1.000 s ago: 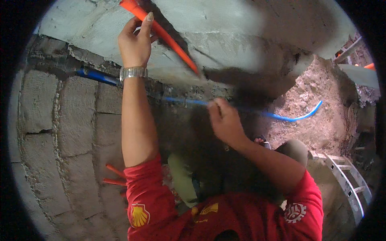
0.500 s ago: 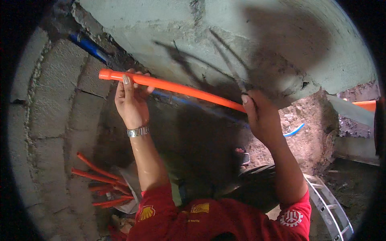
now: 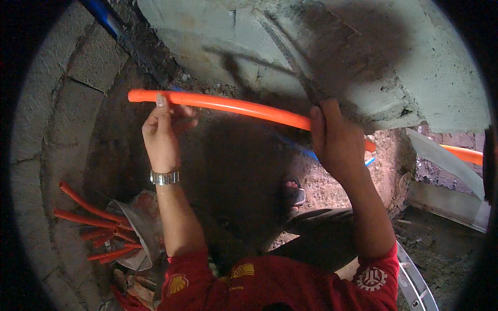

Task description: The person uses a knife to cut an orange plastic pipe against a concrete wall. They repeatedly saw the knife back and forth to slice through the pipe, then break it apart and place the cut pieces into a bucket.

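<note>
A long orange plastic pipe (image 3: 233,105) is held up crosswise in front of me, sagging slightly toward its right end. Near its left end, my left hand (image 3: 163,135) closes on it, thumb on the near face and blurred fingers behind. My right hand (image 3: 340,142) grips the pipe close to its other end, and a short stub shows past the hand. From that same hand a long, thin, dark blade-like strip (image 3: 288,52) sticks up toward the wall; its lower end is hidden in the fist.
A rough grey plastered wall (image 3: 207,31) rises ahead, with block masonry (image 3: 62,119) at left. Several orange pipe pieces (image 3: 93,217) stick out of a pale sack (image 3: 140,233). Blue pipe (image 3: 106,20) runs along the wall's foot. A metal ladder (image 3: 415,280) stands lower right.
The view has shifted, bringing the sack of pipes further into sight. The pipe's right end now shows beyond my right hand. Both hands stay on the pipe.
</note>
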`<control>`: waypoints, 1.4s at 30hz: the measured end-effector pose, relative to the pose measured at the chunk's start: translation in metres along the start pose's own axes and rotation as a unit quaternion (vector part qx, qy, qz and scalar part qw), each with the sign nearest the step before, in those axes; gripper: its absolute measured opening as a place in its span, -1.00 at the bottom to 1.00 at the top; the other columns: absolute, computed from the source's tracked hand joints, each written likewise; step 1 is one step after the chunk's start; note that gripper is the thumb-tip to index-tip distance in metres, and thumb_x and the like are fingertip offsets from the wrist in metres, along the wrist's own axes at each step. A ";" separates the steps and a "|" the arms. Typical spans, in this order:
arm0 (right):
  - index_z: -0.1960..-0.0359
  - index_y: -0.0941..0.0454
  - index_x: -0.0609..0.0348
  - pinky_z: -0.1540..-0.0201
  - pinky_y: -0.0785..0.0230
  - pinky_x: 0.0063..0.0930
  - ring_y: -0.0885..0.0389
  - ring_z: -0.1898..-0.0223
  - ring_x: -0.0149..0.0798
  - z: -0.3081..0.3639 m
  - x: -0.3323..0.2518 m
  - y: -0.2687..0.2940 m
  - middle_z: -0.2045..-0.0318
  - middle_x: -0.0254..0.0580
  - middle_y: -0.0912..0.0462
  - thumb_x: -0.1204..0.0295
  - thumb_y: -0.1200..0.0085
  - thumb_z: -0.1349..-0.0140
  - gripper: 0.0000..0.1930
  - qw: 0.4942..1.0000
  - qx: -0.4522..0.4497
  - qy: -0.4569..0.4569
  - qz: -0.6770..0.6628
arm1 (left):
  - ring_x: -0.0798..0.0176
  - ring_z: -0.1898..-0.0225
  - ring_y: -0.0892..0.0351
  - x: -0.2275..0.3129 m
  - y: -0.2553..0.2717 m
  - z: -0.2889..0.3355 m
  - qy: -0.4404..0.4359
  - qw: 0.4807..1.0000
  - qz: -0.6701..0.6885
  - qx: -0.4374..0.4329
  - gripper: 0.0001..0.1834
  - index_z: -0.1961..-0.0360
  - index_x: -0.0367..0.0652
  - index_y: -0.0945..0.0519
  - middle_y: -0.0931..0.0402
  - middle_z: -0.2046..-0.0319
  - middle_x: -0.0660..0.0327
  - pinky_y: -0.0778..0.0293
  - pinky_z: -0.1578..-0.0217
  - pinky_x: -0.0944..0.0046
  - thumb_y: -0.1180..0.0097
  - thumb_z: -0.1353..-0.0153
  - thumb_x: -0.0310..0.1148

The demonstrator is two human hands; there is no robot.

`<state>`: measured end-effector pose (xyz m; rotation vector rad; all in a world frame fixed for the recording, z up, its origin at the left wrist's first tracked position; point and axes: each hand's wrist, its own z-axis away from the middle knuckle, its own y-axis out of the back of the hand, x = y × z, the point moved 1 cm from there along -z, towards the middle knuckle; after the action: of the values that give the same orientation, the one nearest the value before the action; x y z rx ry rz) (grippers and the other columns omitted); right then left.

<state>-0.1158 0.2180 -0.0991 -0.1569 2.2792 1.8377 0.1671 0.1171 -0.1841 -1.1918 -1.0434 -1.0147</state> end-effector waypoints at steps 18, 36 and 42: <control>0.14 -0.44 0.21 0.38 -0.44 0.00 -0.63 0.43 0.18 -0.003 0.003 0.007 0.45 0.06 -0.61 0.34 0.10 -0.46 -0.82 0.971 0.160 0.061 -0.167 | -0.30 0.42 -0.59 -0.008 -0.007 0.003 -0.198 0.770 -0.584 -0.166 -0.49 0.34 -0.13 -0.63 -0.58 0.55 -0.11 -0.46 0.41 -0.23 0.17 -0.48 0.05; -0.22 -0.35 0.09 0.30 -0.51 0.16 -0.67 0.31 0.32 0.023 -0.011 -0.001 0.26 0.24 -0.67 0.42 0.06 -0.41 -0.64 0.996 -0.087 -0.008 -0.034 | -0.32 0.47 -0.58 0.012 -0.024 -0.002 -0.211 0.811 -0.521 -0.161 -0.71 0.09 -0.15 -0.46 -0.56 0.54 -0.13 -0.41 0.48 -0.25 0.00 -0.45 -0.12; -0.18 -0.30 0.10 0.24 -0.41 0.21 -0.61 0.24 0.37 0.008 -0.043 -0.029 0.25 0.26 -0.62 0.39 0.14 -0.45 -0.69 0.991 -0.108 0.067 -0.029 | -0.31 0.42 -0.59 0.008 -0.027 0.009 -0.184 0.832 -0.497 -0.162 -0.72 0.08 -0.12 -0.51 -0.57 0.53 -0.13 -0.45 0.43 -0.26 -0.01 -0.44 -0.12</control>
<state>-0.0666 0.2175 -0.1185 -0.3872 2.1276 2.0976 0.1422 0.1233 -0.1698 -1.1144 -1.9575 -1.8653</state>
